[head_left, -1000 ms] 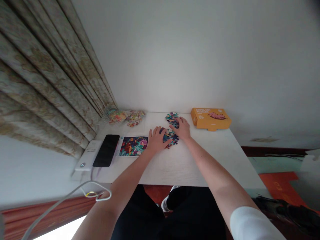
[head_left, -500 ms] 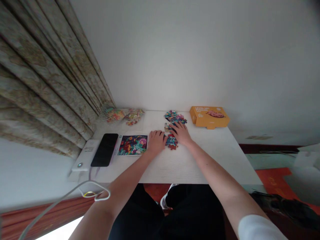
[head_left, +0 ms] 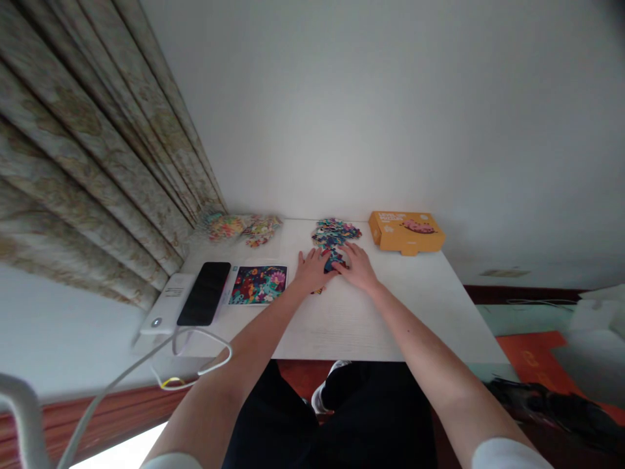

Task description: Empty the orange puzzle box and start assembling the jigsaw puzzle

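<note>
A small patch of dark blue and red jigsaw puzzle pieces [head_left: 334,260] lies on the white table between my hands. My left hand [head_left: 311,272] rests at its left side, fingers stretched and spread, thumb pointing in toward the pieces. From the right, my right hand [head_left: 357,267] reaches over its edge with fingers extended. Both hands partly cover the patch, so which pieces are joined cannot be made out. A yellowish bit of puzzle [head_left: 318,290] peeks out below my left palm. Just beyond my fingertips spreads a pile of loose puzzle pieces [head_left: 336,230].
The printed reference picture [head_left: 258,284] lies left of my left hand, beside a black phone [head_left: 204,293] on a white box [head_left: 163,306] with a cable [head_left: 141,357]. Bagged pieces [head_left: 227,227] sit at the back left. An orange puzzle box [head_left: 407,233] stands back right.
My left hand has moved slightly right and up, its fingers spreading more. My right hand has shifted a little. The red and blue pieces have moved up toward the pile.
</note>
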### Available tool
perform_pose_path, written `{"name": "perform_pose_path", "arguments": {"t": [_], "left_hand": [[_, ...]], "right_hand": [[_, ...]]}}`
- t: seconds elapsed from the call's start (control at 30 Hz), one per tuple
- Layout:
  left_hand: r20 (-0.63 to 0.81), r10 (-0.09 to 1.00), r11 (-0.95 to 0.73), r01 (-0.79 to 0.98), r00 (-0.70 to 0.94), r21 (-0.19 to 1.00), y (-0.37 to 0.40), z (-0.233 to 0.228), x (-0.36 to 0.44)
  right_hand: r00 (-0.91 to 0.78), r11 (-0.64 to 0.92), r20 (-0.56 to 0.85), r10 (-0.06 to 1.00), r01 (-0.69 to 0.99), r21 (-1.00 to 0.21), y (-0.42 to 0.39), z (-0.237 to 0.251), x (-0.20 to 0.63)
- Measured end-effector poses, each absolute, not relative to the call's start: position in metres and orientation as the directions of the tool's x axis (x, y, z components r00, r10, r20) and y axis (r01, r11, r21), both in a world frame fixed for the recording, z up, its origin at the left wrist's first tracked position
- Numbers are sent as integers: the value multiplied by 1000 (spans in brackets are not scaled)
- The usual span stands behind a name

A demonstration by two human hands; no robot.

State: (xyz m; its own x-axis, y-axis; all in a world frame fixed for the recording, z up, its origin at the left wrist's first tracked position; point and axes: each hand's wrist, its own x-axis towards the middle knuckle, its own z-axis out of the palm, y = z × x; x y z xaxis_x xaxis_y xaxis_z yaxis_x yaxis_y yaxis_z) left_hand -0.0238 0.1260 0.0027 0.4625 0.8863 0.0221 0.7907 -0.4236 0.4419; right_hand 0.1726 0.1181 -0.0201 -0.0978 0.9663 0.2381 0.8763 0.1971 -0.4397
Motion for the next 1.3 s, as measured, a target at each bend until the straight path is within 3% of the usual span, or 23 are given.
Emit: {"name": "perform_pose_path", "arguments": {"t": [0.17, 0.4, 0.53, 0.63, 0.77, 0.83, 0.93, 1.03, 1.17, 1.23, 1.3], "left_hand": [[51, 901, -416, 826, 431, 379, 154, 5, -25], [85, 963, -268, 916, 255, 298, 174, 11, -38], [105, 976, -208, 950, 188, 231, 176, 12, -48], [135, 949, -311, 921, 286, 234, 168, 8, -59], [105, 793, -607, 766, 600, 210, 139, -2, -70], [75, 770, -635, 750, 633, 183, 123, -5, -70], [55, 832, -553, 819, 552, 155, 114, -6, -63], [47, 889, -456, 876, 455, 158, 126, -5, -54], [109, 907, -421, 884, 406, 204, 149, -8, -50], [161, 900, -433, 873, 406, 222, 155, -11, -51], [201, 893, -442, 865, 402, 236, 156, -14, -54]], "right_hand": [[-192, 238, 155, 969, 891, -386, 100, -15, 167], [-103, 170, 210, 972, 927, -333, 113, -9, 162], [58, 10, 211, 976, 952, -306, 131, -9, 163], [161, -94, 208, 965, 950, -298, 144, -10, 163], [241, -175, 206, 949, 940, -294, 155, -10, 163], [288, -218, 212, 934, 928, -302, 158, -10, 163], [326, -240, 235, 916, 912, -334, 158, -10, 163], [189, -79, 260, 947, 921, -383, 144, -9, 157], [-264, 341, 238, 935, 857, -387, 103, -11, 138], [-376, 430, 211, 902, 821, -375, 83, -13, 128], [-377, 434, 218, 900, 814, -386, 69, -14, 122]]}}
